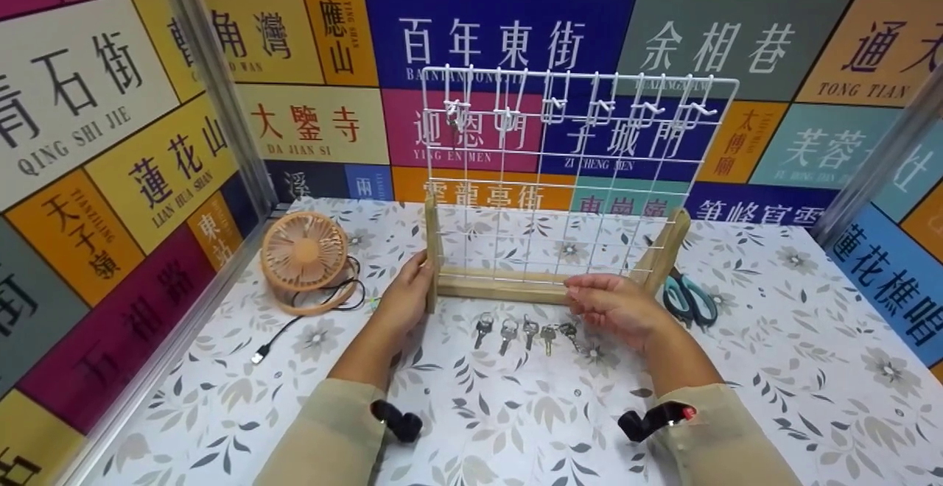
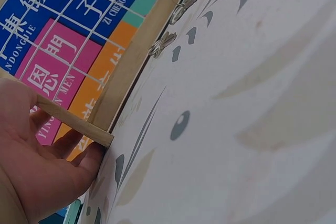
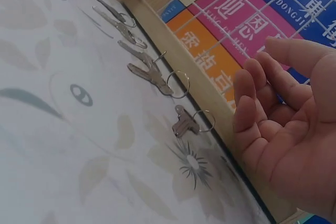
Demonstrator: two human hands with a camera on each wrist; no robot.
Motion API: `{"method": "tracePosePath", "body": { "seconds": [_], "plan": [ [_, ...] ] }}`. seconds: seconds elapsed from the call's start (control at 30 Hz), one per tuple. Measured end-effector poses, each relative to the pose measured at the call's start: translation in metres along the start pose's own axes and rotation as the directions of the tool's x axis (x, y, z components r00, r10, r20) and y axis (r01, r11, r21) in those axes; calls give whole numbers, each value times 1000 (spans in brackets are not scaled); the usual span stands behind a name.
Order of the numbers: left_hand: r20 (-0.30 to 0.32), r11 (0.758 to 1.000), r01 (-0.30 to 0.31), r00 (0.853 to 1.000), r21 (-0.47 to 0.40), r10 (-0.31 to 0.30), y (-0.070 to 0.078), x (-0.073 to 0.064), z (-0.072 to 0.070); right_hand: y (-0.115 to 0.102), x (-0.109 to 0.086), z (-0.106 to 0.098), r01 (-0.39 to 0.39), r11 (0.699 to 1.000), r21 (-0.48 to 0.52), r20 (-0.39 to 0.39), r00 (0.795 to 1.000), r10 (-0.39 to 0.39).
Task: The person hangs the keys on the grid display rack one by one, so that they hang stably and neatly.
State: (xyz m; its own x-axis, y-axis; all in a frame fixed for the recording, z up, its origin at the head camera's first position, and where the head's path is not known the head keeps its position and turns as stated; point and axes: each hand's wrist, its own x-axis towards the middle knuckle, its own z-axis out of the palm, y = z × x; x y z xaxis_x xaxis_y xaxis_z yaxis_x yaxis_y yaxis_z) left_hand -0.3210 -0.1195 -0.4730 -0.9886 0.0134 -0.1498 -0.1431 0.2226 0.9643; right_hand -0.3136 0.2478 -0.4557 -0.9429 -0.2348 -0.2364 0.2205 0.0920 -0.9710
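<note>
A white wire grid rack (image 1: 560,153) with several hooks (image 1: 600,108) along its top stands upright in a wooden base (image 1: 508,289). My left hand (image 1: 404,296) grips the rack's left wooden upright (image 2: 73,120), thumb on one side and fingers on the other. Beside the base bar, towards its right end, my right hand (image 1: 615,308) has its fingers loosely bent with nothing between them. Several keys (image 1: 530,331) with metal rings lie in a row on the table just in front of the base. Something small and dark hangs at the leftmost hook, too small to make out.
An orange fan (image 1: 304,250) stands left of the rack, its black cable ending in a USB plug (image 1: 259,354). Teal-handled scissors (image 1: 689,300) lie right of the base. The tablecloth (image 1: 516,412) has a leaf print, and sign-covered walls (image 1: 317,125) enclose the table.
</note>
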Motion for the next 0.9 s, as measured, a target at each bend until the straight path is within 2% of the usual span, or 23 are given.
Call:
{"method": "tracePosePath", "body": {
  "seconds": [0.1, 0.23, 0.53, 0.77, 0.9],
  "plan": [
    [7, 1000, 4, 1000, 8, -4, 0, -1, 0, 7, 2, -2, -30, 999, -34, 19, 999, 30],
    [9, 1000, 7, 1000, 11, -7, 0, -1, 0, 13, 3, -6, -26, 994, -105, 42, 999, 31],
    [-5, 1000, 13, 1000, 5, -13, 1, -1, 1, 20, 3, -14, -22, 983, -182, 17, 1000, 25],
    [-1, 1000, -3, 1000, -9, 3, 0, 0, 1, 22, 4, -12, -3, 949, -316, 4, 1000, 5],
    [-11, 1000, -5, 1000, 15, 5, 0, 0, 1, 21, 3, -12, 15, 932, -362, 7, 1000, -14]
  ]
}}
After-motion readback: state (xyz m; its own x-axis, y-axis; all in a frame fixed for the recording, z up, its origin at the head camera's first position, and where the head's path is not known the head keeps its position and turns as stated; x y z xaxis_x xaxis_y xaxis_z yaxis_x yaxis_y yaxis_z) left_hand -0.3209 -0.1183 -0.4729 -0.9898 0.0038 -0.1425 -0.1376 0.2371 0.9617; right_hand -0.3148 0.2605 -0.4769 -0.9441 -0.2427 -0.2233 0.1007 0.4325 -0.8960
